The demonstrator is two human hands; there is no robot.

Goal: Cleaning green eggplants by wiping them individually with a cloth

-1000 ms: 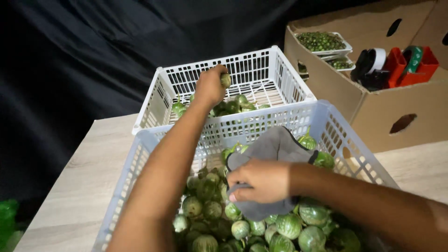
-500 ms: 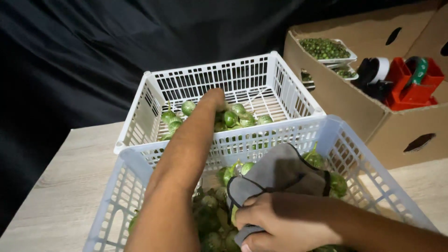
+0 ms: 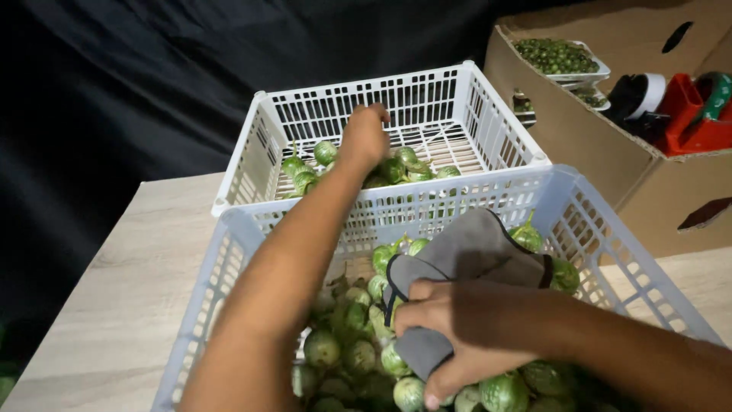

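Fingers of the left hand curl loosely downward over the far basket, just above the small heap of green eggplants lying there; whether they touch or pinch one I cannot tell, as the back of the hand hides the tips. Right hand rests low in the near basket, its fingers closed on a grey cloth that drapes over the pile of eggplants filling that basket. Both baskets are white slotted plastic and stand touching on a pale wooden surface; a cardboard box with trays and red tools sits to the right.

The eggplants look round, firm and light, each small enough to sit within a curled palm. Their skin appears smooth and glossy, so I judge them somewhat slippery and apt to roll off a heap. Holding one around its widest part, fingers spread on opposite sides, seems surest; the green stem cap is a poorer grip and may snap. The cloth is soft and limp, and bunches wherever it is gripped.
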